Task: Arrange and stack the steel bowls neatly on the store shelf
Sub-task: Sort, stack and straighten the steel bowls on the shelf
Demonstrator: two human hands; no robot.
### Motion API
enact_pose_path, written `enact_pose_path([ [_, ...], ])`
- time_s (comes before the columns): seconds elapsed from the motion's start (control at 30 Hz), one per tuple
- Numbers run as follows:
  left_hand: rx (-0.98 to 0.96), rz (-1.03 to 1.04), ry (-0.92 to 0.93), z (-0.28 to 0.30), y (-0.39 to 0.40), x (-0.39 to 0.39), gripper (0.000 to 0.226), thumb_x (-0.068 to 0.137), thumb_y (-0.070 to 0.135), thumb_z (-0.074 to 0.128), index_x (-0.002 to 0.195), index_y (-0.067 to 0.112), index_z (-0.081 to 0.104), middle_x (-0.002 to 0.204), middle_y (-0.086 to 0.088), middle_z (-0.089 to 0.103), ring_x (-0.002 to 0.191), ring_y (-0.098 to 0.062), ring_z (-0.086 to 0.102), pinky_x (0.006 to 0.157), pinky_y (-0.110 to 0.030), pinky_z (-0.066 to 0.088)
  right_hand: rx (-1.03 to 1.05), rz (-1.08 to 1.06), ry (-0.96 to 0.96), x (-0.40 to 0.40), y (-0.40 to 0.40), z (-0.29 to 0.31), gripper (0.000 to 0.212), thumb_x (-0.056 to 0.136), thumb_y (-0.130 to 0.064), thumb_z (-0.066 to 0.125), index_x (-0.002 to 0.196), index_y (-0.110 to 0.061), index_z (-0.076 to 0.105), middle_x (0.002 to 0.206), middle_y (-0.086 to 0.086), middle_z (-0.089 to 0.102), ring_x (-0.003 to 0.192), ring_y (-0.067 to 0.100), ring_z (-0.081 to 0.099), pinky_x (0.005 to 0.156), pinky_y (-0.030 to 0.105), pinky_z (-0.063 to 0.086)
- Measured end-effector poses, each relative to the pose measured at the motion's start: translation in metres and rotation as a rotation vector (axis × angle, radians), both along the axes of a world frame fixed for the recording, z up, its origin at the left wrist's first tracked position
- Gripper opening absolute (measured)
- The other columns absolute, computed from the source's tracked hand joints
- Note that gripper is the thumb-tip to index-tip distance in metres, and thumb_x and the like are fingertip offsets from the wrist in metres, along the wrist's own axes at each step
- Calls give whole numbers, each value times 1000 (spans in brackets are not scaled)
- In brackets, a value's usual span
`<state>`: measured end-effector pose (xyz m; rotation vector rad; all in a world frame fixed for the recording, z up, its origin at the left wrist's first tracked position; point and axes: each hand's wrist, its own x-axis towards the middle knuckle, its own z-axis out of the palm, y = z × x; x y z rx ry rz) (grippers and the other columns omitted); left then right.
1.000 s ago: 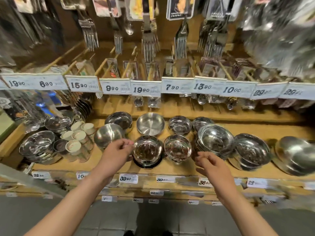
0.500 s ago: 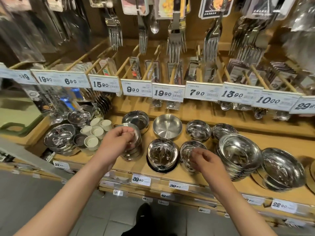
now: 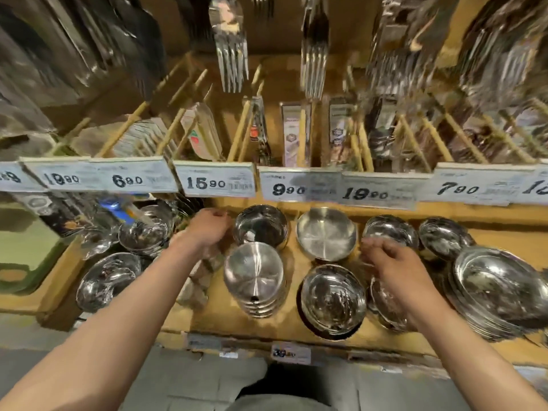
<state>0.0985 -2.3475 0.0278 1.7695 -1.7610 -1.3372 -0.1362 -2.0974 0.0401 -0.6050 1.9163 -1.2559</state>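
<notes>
Two hands over shelf | left hand (image 3: 207,229), empty and relaxed, has released the upturned bowl stack (image 3: 253,272) | right hand (image 3: 391,262), loosely curled, empty, hovers over small bowl (image 3: 385,304).

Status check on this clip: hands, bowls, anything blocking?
Left hand empty, beside back bowl. Right hand empty, over front bowl. Bowl stack stands free. Nothing blocking.

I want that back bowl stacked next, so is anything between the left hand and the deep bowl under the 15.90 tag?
Nothing visible. The left hand sits just left of the deep bowl, fingers near its rim; contact is unclear through the blur.
</notes>
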Motion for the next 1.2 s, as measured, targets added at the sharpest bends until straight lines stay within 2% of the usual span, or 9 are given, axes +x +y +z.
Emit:
enact_pose_path([
  [0.17, -42, -167, -359, -34, -30, -19, 38, 107, 26, 46, 127, 0, 65, 139, -21, 61, 127, -36, 59, 106, -36, 47, -20, -111, -4, 0, -10, -10, 18, 102, -28, 60, 102, -33, 77, 96, -16, 79, 85, -2, 73, 67, 12, 51],
  [0.37, -74, -451, -664, -51, -48, -46, 28, 104, 19, 50, 124, 5, 62, 135, -18, 60, 122, -33, 60, 104, -37, 50, 6, -173, -56, 8, -7, -13, 25, 102, -17, 58, 94, -28, 79, 85, -9, 79, 82, 11, 75, 78, 27, 54],
  [0.5, -78, -531, -724, -60, -48, -48, 17, 102, 14, 52, 90, 6, 62, 122, -18, 66, 109, -31, 64, 94, -36, 53, 37, -214, -54, 8, -1, -9, 20, 102, -19, 58, 105, -29, 76, 97, 0, 79, 99, 23, 73, 98, 43, 54],
  [0.6, -59, -489, -652, -61, -49, -46, 21, 105, 15, 47, 99, 5, 65, 129, -17, 64, 112, -29, 62, 91, -32, 49, 39, -240, -81, 6, 0, -6, 21, 103, -16, 56, 116, -21, 71, 105, 14, 76, 104, 35, 71, 103, 48, 52],
  [0.7, 14, -393, -517, -57, -52, -44, 19, 102, 4, 48, 102, -2, 66, 129, -23, 63, 116, -36, 62, 90, -32, 51, 31, -224, -68, 7, 1, -3, 20, 103, -16, 55, 107, -23, 73, 103, 18, 75, 91, 30, 72, 98, 43, 55],
  [0.87, 153, -220, -167, -26, -47, -32, 14, 100, -3, 51, 94, 6, 61, 84, -14, 64, 48, -19, 62, 38, -21, 47, 47, -154, -60, -1, -5, -5, 23, 101, -19, 57, 89, -21, 76, 96, 10, 75, 87, 19, 71, 94, 41, 57],
  [1.0, 63, -261, -87, 2, -47, -11, 14, 108, 17, 47, 112, 11, 58, 96, -14, 66, 60, -24, 67, 41, -27, 49, 179, -98, 55, -17, -26, -15, 23, 101, -30, 57, 87, -19, 72, 93, 8, 77, 90, 21, 71, 86, 39, 59],
  [1.1, 27, -275, -13, 17, -38, 4, 12, 107, 16, 49, 105, 18, 60, 103, -13, 67, 74, -26, 66, 54, -31, 51, 323, 32, 190, -27, -49, -23, 24, 101, -33, 56, 94, -17, 72, 93, 4, 72, 88, 22, 66, 72, 32, 49],
  [1.2, 59, -194, 90, 30, -25, 16, 24, 103, 3, 50, 98, 21, 64, 85, -6, 74, 63, -18, 70, 41, -26, 53, 420, 101, 234, -32, -68, -36, 35, 102, -29, 54, 94, 1, 70, 90, 12, 69, 83, 27, 65, 70, 34, 52],
])
